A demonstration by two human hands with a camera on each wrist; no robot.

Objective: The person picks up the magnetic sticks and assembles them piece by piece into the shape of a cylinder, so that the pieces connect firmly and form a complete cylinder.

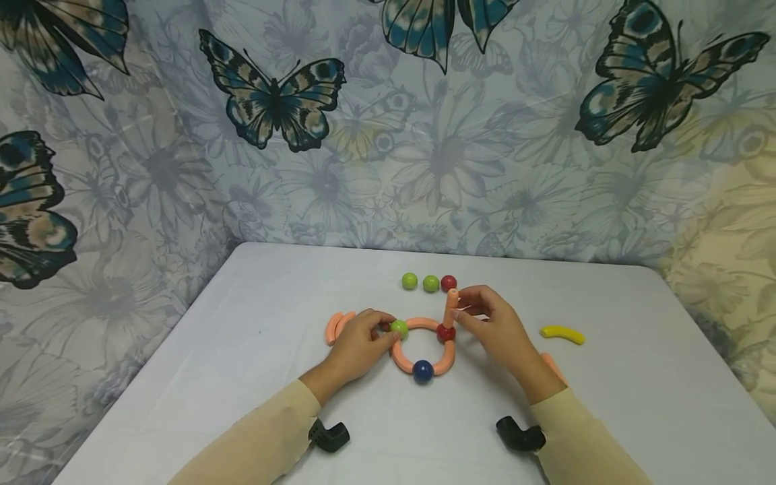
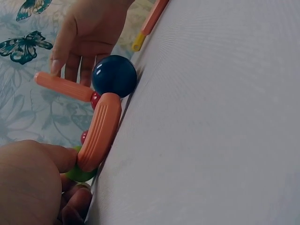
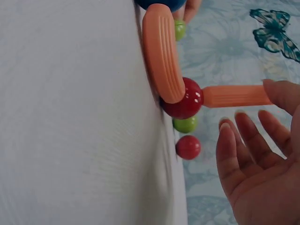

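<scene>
A ring of curved orange sticks (image 1: pixel 422 322) joined by balls lies on the table. Its balls are green (image 1: pixel 399 329), red (image 1: pixel 445 333) and dark blue (image 1: pixel 423 372). My left hand (image 1: pixel 359 345) pinches the green ball between thumb and fingers, at the ring's left side. From the red ball a straight-looking orange stick (image 3: pixel 236 96) stands upright. At that stick is my right hand (image 1: pixel 494 330), its thumb touching near the top end. In the right wrist view the other fingers (image 3: pixel 255 145) are spread loosely, apart from the stick.
Behind the ring sit two green balls (image 1: pixel 409 281) and a red ball (image 1: pixel 448 283) in a row. Spare orange sticks (image 1: pixel 334 328) lie beside the left hand, another (image 1: pixel 554 368) by the right forearm. A yellow curved stick (image 1: pixel 562 334) lies at the right.
</scene>
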